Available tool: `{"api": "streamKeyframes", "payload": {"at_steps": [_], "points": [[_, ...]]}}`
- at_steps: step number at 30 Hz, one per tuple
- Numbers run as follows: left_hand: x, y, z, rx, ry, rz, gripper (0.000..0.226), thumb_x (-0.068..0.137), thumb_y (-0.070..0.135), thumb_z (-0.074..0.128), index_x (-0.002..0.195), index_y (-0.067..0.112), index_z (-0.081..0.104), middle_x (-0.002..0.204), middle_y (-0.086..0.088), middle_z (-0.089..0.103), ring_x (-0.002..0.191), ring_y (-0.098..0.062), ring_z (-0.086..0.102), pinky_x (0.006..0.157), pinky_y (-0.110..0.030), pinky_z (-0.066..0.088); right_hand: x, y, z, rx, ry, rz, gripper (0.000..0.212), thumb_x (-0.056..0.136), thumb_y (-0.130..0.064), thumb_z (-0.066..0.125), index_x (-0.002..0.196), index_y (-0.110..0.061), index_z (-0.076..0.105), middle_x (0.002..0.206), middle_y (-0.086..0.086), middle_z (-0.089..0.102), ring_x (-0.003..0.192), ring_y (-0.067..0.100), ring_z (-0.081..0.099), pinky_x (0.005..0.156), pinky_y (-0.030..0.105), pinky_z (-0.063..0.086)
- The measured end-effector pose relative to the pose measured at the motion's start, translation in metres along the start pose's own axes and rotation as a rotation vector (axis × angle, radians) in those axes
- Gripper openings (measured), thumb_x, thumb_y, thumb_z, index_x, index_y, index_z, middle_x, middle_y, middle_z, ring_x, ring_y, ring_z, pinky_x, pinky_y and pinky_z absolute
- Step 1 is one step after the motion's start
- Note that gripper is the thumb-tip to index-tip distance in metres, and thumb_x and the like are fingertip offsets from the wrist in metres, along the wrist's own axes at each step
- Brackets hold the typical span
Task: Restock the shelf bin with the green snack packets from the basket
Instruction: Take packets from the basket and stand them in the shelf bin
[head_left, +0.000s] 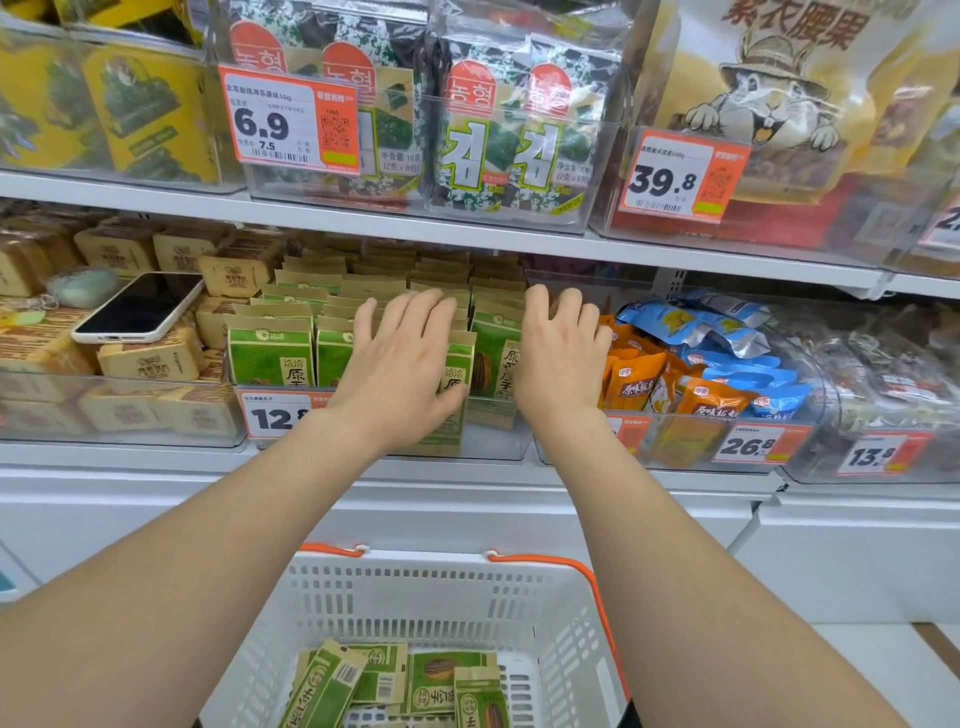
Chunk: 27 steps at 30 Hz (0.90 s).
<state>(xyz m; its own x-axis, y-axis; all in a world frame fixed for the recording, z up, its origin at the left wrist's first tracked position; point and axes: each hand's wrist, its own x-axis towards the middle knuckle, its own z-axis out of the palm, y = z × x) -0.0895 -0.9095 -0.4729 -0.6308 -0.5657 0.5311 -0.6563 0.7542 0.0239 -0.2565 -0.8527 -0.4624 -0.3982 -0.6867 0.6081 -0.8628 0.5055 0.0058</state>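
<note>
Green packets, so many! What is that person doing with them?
A person is restocking a clear shelf bin with green snack packets. The left hand lies flat on the upright rows, and the right hand hooks its fingers over their tops. More packets wait in the white basket below.

White shelf (571, 475) carries clear bins side by side: tan-pack bin (104, 415) at left, green-packet bin (493, 444) in the middle, bag bin (670, 441) right; upper shelf (156, 195) bears a seaweed bin (519, 210)
</note>
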Motion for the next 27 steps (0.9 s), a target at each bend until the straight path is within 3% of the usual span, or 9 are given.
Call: {"api": "streamKeyframes", "payload": {"at_steps": [3,6,8,12,16,20,22,24,27], "points": [[-0.004,0.004,-0.004,-0.018,0.094,0.062,0.069,0.088,0.037,0.073,0.148,0.014,0.047,0.148,-0.007,0.048,0.139,-0.031,0.042,0.115,-0.055,0.032,-0.008,0.002,-0.008,0.056,0.071,-0.055,0.040,0.077,-0.011,0.078,0.110,-0.015,0.056,0.107,0.010,0.055,0.096,0.031,0.053,0.076,0.039,0.039],[-0.009,0.011,-0.010,-0.027,0.187,0.152,0.031,0.086,0.023,0.069,0.115,0.018,0.059,0.112,-0.003,0.055,0.105,-0.030,0.049,0.085,-0.045,0.043,-0.025,0.001,-0.026,0.221,-0.020,-0.126,0.016,0.086,-0.013,0.065,0.099,-0.016,0.056,0.091,0.004,0.061,0.082,0.027,0.058,0.066,0.036,0.038],[-0.016,0.014,-0.009,-0.042,0.131,0.190,0.011,0.088,0.023,0.064,0.097,0.019,0.058,0.091,0.000,0.058,0.088,-0.029,0.052,0.073,-0.043,0.042,-0.041,0.003,-0.035,0.309,-0.120,-0.131,0.011,0.088,-0.013,0.060,0.097,-0.016,0.056,0.084,0.003,0.060,0.074,0.028,0.057,0.058,0.033,0.037],[-0.039,0.024,0.008,-0.029,-0.303,0.131,0.013,0.097,0.036,0.052,0.095,0.025,0.059,0.082,0.000,0.067,0.079,-0.033,0.066,0.060,-0.037,0.045,-0.080,0.012,-0.036,0.272,-0.455,-0.127,0.014,0.092,-0.020,0.060,0.103,-0.014,0.061,0.091,0.008,0.056,0.081,0.035,0.058,0.065,0.035,0.041],[-0.075,0.032,0.047,0.064,-0.770,0.228,0.020,0.099,0.034,0.050,0.105,0.026,0.068,0.099,-0.003,0.069,0.088,-0.031,0.066,0.066,-0.036,0.048,-0.124,0.021,-0.021,0.111,-0.836,-0.299,0.004,0.093,-0.020,0.058,0.097,-0.017,0.057,0.103,0.007,0.057,0.088,0.034,0.056,0.071,0.035,0.041],[-0.121,0.038,0.089,0.163,-1.092,0.319,0.024,0.102,0.030,0.049,0.112,0.020,0.069,0.104,-0.003,0.068,0.091,-0.028,0.067,0.073,-0.038,0.056,-0.165,0.018,-0.007,-0.017,-1.159,-0.481,0.020,0.099,-0.014,0.054,0.118,-0.015,0.057,0.124,0.009,0.054,0.092,0.029,0.055,0.076,0.037,0.047],[-0.144,0.044,0.109,0.214,-1.193,0.378,0.020,0.104,0.023,0.047,0.106,0.016,0.065,0.098,-0.003,0.065,0.084,-0.026,0.065,0.067,-0.036,0.050,-0.184,0.010,0.003,-0.034,-1.216,-0.548,0.017,0.100,-0.011,0.054,0.116,-0.013,0.056,0.119,0.008,0.058,0.089,0.027,0.054,0.077,0.039,0.051],[-0.169,0.050,0.131,0.244,-1.277,0.430,0.014,0.105,0.014,0.047,0.099,0.015,0.059,0.091,-0.001,0.059,0.077,-0.023,0.061,0.064,-0.036,0.052,-0.201,0.003,0.015,-0.028,-1.221,-0.578,0.025,0.100,-0.010,0.055,0.125,-0.012,0.058,0.095,0.001,0.054,0.088,0.026,0.054,0.077,0.040,0.051],[-0.209,0.050,0.162,0.285,-1.382,0.504,0.022,0.103,0.005,0.048,0.117,0.013,0.064,0.107,-0.002,0.067,0.081,-0.022,0.063,0.065,-0.034,0.055,-0.224,-0.007,0.037,-0.053,-1.212,-0.627,0.029,0.097,-0.005,0.060,0.125,-0.013,0.062,0.086,-0.002,0.050,0.082,0.022,0.055,0.070,0.035,0.043]]}}
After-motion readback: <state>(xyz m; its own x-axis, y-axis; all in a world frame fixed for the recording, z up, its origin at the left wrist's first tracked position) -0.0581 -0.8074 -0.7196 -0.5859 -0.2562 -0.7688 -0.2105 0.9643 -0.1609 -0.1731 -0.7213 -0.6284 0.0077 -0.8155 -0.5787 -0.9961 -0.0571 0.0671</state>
